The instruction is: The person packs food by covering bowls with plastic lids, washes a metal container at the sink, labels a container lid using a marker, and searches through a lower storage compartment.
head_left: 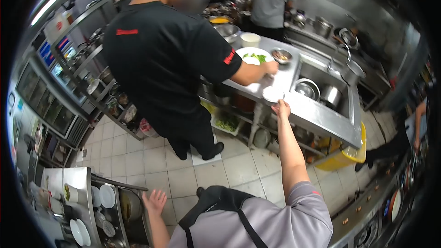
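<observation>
My right hand (282, 109) stretches forward to the steel counter's edge, its fingers closed on the near rim of a small white bowl (273, 93). The bowl is at the counter's edge; whether it rests there I cannot tell. Down at the left, my left hand (155, 202) is empty with its fingers spread, beside a shelf unit. A co-worker's hand (271, 68) is just beyond the bowl, near a white plate with green leaves (255, 58) and a small metal bowl of food (281, 55).
A co-worker in black (158, 59) stands at the counter's left. Right of my bowl is a sink (297, 71) with metal pots. A yellow bin (363, 144) stands at the counter's end. Shelves with white plates (107, 196) are at lower left. The floor is tiled.
</observation>
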`<state>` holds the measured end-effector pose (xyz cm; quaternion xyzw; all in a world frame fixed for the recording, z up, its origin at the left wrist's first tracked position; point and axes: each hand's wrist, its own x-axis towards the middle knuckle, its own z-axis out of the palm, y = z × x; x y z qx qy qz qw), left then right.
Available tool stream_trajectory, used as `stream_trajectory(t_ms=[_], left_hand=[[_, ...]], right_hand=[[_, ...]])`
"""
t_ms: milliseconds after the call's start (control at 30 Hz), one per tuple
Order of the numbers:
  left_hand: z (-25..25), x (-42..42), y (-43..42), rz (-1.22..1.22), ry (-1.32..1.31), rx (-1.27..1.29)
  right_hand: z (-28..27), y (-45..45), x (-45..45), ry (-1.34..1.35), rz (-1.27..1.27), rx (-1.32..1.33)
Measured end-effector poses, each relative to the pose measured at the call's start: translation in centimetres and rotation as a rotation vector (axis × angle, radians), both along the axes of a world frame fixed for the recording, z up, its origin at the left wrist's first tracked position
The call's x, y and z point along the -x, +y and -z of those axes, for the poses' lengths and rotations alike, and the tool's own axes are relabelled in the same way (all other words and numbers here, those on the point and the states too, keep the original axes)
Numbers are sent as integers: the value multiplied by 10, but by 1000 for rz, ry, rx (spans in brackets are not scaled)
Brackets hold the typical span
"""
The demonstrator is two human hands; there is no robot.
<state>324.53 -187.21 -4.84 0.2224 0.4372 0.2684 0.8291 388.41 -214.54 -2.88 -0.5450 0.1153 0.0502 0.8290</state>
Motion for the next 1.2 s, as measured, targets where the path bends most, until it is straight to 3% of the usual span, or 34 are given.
stream_trajectory(t_ms=[100,200,400,467,533,567,600,633,700,733,767,800,833,867,900,933,967,1033,1067,1100,1200], left_hand=[[38,64,8,-238,2,94],[61,102,14,-457,28,176],[107,160,85,-644,30,330],[106,181,114,-532,65,267],[86,181,147,-406,129,171],[71,178,164,-339,155,120],[60,180,183,-289,140,76],[49,180,203,-236,121,30],[24,168,241,-165,101,-61],[9,157,261,-143,117,-141],[-5,147,279,-121,138,-214],[-17,137,296,-102,162,-283],[-20,128,314,-111,159,-367],[-21,122,332,-130,168,-448],[-33,112,347,-161,238,-497],[-44,100,361,-205,316,-537],[-48,94,376,-260,334,-547],[-46,94,404,-367,332,-570],[-38,95,419,-417,346,-546],[-32,101,437,-465,353,-535],[-25,116,483,-522,359,-513]], right_hand=[[9,47,-22,-61,141,-17],[17,80,-41,-31,150,161],[14,134,-21,2,353,314],[49,159,7,-97,436,63],[93,192,64,-180,328,34],[108,211,105,-60,235,180],[195,237,116,-361,298,589],[276,260,144,-171,101,869],[371,318,235,119,-737,893],[388,364,295,321,-807,637],[333,415,360,70,-1070,899],[282,450,393,-429,-1372,987],[228,485,427,-1002,-1482,982],[214,525,445,-1042,-1650,827],[200,560,457,-1166,-1684,726],[186,596,469,-985,-1772,838],[191,635,472,-1051,-1760,705],[186,704,478,-783,-1826,753],[210,740,473,-677,-1888,666],[218,768,470,-557,-1892,745],[267,841,441,-736,-1956,1012]])
